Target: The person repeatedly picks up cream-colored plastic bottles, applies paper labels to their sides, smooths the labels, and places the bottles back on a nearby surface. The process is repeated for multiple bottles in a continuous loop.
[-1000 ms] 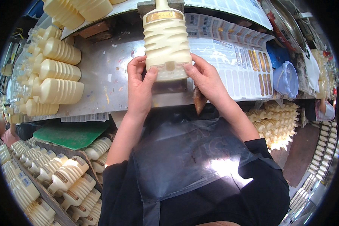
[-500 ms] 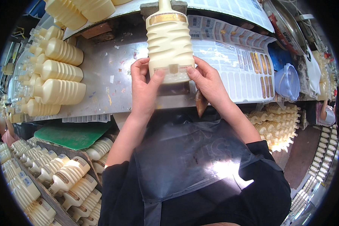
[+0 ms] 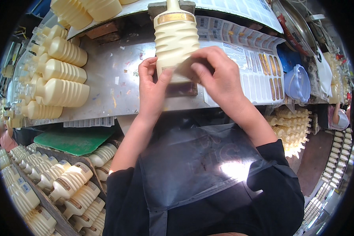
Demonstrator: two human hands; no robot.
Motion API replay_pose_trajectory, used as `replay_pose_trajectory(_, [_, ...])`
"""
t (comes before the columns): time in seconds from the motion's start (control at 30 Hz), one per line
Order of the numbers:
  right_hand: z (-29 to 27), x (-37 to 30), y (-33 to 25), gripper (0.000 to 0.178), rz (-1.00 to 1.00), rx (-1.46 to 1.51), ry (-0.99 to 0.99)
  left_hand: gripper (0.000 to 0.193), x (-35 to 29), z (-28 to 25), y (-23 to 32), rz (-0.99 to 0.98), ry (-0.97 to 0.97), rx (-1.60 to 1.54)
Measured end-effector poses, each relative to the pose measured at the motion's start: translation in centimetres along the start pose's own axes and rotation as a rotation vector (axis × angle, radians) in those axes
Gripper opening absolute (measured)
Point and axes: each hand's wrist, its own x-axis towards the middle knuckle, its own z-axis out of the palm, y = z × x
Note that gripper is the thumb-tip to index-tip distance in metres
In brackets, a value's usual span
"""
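A cream bottle (image 3: 176, 41) with wavy ridges lies on its back, neck pointing away, its neck end at a dark grey block (image 3: 151, 8). A gold label strip (image 3: 176, 17) crosses its shoulder. My left hand (image 3: 152, 88) grips the bottle's lower left edge, thumb on the front face. My right hand (image 3: 220, 72) is closed on a brown flat scraper-like piece (image 3: 187, 69), blurred by motion, over the lower right of the bottle. That piece and my fingers hide most of the lower label.
Cream bottles (image 3: 65, 92) are stacked at the left of the metal bench (image 3: 102, 90). Label sheets (image 3: 247, 84) and a lilac bucket (image 3: 297, 84) are on the right. Labelled bottles (image 3: 72, 181) fill racks at lower left, near a green board (image 3: 76, 139). Co-workers are at both far sides.
My right hand has left the bottle's lower right edge and swung up and inward, bringing the brown piece from below the hand onto the bottle's front. My left hand keeps its hold.
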Motion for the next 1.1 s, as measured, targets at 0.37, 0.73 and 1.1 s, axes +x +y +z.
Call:
replay_pose_trajectory(0.37, [0.0,-2.5,-3.0,0.019,-0.328,-0.153,-0.079,0.032,0.3,-0.8,-0.8,-0.021,0.057,-0.029])
replay_pose_trajectory(0.73, [3.0,-4.3,0.6,0.040,0.242,0.159,0.136,0.053,0.6,0.4,-2.1,0.242,0.155,0.506])
replay_pose_trajectory(1.1, [2.8,-5.9,2.2,0.037,0.251,0.307,0.211,0.063,0.0,-0.9,-1.4,0.118,0.002,0.142])
